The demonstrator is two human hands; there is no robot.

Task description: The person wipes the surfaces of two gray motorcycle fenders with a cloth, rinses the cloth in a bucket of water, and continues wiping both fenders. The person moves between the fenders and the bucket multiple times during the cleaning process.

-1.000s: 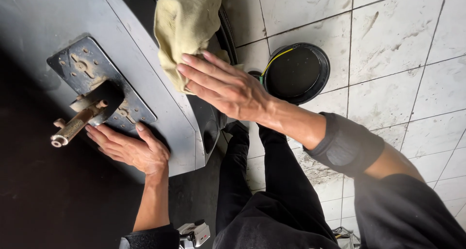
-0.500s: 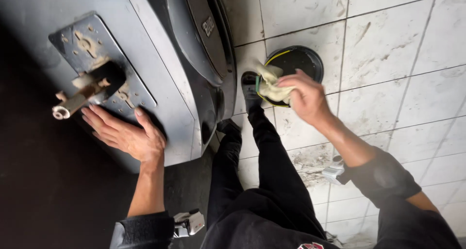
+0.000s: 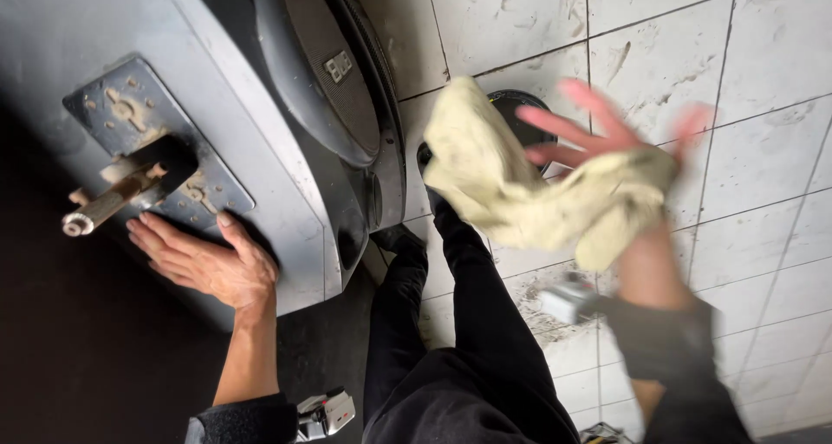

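My left hand lies flat, fingers spread, on the edge of a grey metal panel, just below a dark mounting plate with a protruding metal rod. My right hand, blurred by motion, is raised over the tiled floor and grips a pale yellow cloth that hangs out to the left. The cloth partly hides a round black container on the floor.
A dark curved cover is fixed on the grey body beside the panel. My legs in black trousers stand on dirty white floor tiles. A small metal device sits at my left wrist.
My right hand went from the panel down to the black container with the cloth and has now swung back up, the cloth unfolding. My left hand stayed pressed on the panel.
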